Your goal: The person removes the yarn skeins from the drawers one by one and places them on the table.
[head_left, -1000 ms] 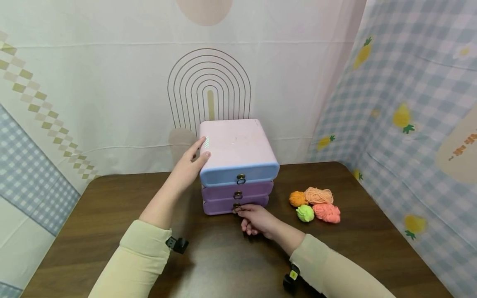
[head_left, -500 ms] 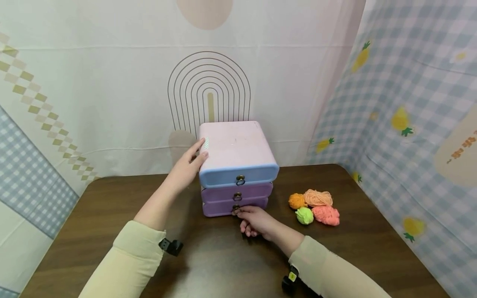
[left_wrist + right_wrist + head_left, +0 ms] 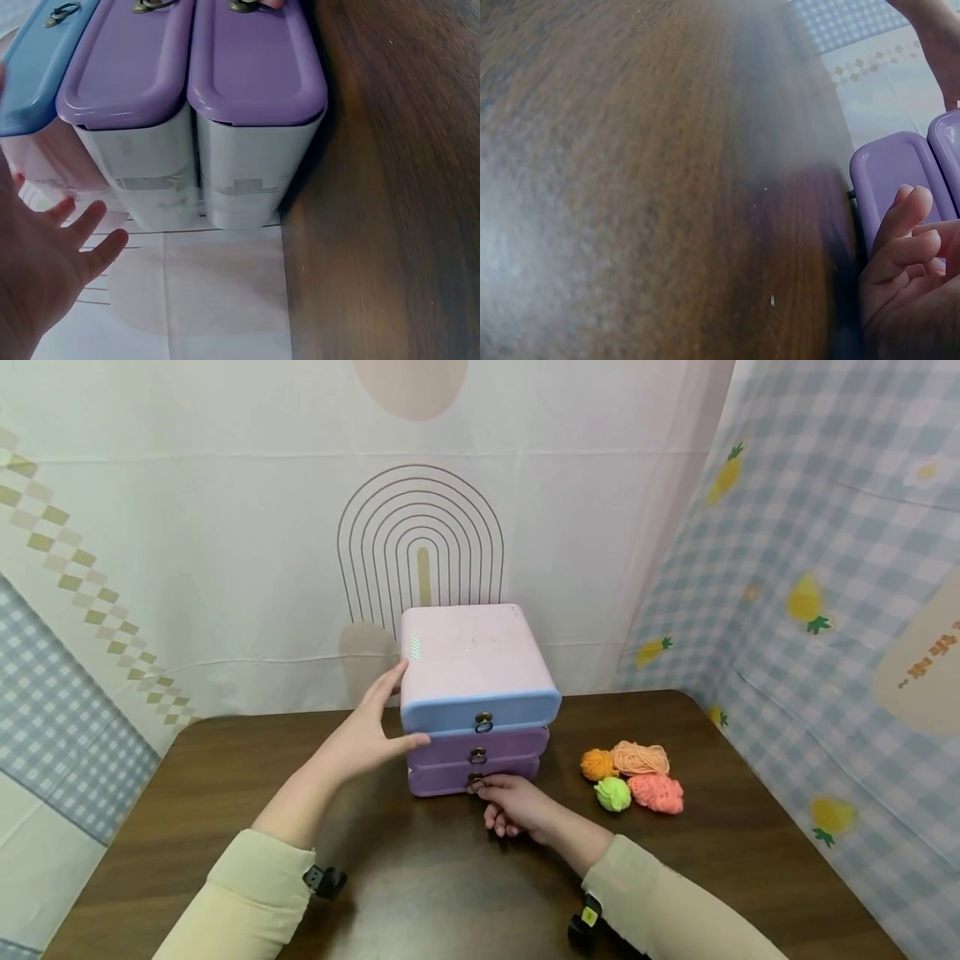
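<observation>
A small drawer unit stands on the table with a pink top, a blue top drawer and two purple drawers below. At the lowest purple drawer, my right hand pinches the brass ring handle between thumb and forefinger. Its other fingers are loosely bent in the right wrist view. My left hand is at the unit's left side, fingers spread and thumb pointing toward the front. In the left wrist view, the unit's pale side walls show beyond that hand, and all drawer fronts look pushed in.
Right of the unit lie an orange yarn ball, a green yarn ball, a peach yarn skein and a coral yarn bundle. Printed cloth hangs behind the brown table.
My left hand has slid from the top left edge down and toward the front, its thumb dropping off the pink top. The right hand stays at the lowest handle.
</observation>
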Action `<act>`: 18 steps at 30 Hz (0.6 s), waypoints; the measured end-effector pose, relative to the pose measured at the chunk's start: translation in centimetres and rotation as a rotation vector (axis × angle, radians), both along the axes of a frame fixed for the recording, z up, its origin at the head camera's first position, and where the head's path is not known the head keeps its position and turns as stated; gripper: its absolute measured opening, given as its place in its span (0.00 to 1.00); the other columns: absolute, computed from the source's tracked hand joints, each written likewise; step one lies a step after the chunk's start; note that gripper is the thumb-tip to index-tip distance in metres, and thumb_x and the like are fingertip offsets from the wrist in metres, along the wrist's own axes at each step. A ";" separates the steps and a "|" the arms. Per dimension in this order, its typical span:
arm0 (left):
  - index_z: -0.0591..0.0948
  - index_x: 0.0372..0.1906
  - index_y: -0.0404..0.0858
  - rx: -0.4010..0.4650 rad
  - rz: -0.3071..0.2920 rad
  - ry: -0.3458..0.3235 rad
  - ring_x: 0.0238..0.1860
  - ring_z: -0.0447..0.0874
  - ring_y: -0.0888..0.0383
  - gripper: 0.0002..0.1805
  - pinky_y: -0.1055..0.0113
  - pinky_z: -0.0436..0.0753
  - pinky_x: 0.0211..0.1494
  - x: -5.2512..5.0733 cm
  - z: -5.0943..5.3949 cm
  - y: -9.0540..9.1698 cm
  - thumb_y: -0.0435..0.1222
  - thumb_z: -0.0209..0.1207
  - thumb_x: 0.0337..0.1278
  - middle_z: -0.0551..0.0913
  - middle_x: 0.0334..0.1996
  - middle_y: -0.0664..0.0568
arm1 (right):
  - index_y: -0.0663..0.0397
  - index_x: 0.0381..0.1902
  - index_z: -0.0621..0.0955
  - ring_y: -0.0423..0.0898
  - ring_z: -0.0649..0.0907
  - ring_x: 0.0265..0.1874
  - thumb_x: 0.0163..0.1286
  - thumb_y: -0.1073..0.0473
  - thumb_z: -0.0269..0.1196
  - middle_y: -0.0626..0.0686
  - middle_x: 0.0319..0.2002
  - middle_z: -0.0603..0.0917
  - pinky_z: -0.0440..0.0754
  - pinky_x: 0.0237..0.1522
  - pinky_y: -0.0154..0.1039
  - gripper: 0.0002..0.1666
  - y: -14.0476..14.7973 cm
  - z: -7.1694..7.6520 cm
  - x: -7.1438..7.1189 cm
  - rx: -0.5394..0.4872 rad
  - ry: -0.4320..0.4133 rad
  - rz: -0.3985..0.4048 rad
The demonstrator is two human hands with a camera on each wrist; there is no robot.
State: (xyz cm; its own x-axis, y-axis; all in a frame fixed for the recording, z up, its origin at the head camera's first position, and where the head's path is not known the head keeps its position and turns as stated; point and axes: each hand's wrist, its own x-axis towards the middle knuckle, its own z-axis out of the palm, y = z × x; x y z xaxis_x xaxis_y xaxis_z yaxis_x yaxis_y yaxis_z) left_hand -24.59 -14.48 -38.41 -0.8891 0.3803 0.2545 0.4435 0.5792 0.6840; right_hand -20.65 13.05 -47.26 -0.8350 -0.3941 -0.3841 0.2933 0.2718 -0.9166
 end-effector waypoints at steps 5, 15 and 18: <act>0.37 0.79 0.65 -0.050 0.036 -0.001 0.74 0.54 0.42 0.67 0.39 0.68 0.66 0.1 -0.3 0.4 0.58 0.74 0.42 0.43 0.79 0.50 | 0.60 0.63 0.76 0.38 0.74 0.12 0.78 0.57 0.51 0.50 0.19 0.78 0.69 0.12 0.29 0.21 0.0 0.0 0.1 0.003 0.010 0.005; 0.40 0.79 0.65 -0.057 0.086 0.030 0.71 0.62 0.44 0.65 0.40 0.71 0.64 -0.1 -0.4 0.6 0.62 0.73 0.41 0.47 0.79 0.51 | 0.60 0.64 0.76 0.39 0.74 0.12 0.78 0.57 0.51 0.50 0.18 0.78 0.69 0.12 0.30 0.21 0.2 -0.1 0.1 0.013 0.025 0.011; 0.42 0.79 0.66 -0.051 0.094 0.036 0.70 0.64 0.44 0.65 0.41 0.71 0.64 -0.2 -0.3 0.6 0.61 0.73 0.41 0.49 0.78 0.51 | 0.59 0.62 0.77 0.39 0.74 0.12 0.79 0.57 0.51 0.50 0.18 0.78 0.68 0.12 0.30 0.20 0.2 -0.1 0.0 0.017 0.033 0.016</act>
State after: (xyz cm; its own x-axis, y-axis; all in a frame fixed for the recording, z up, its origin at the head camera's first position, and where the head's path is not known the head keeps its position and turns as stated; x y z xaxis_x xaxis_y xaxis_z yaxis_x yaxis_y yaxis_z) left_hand -24.76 -13.86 -38.67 -0.9121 0.3089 0.2696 0.4095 0.6528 0.6373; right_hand -20.65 13.26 -47.39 -0.8410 -0.4008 -0.3635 0.2589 0.2918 -0.9208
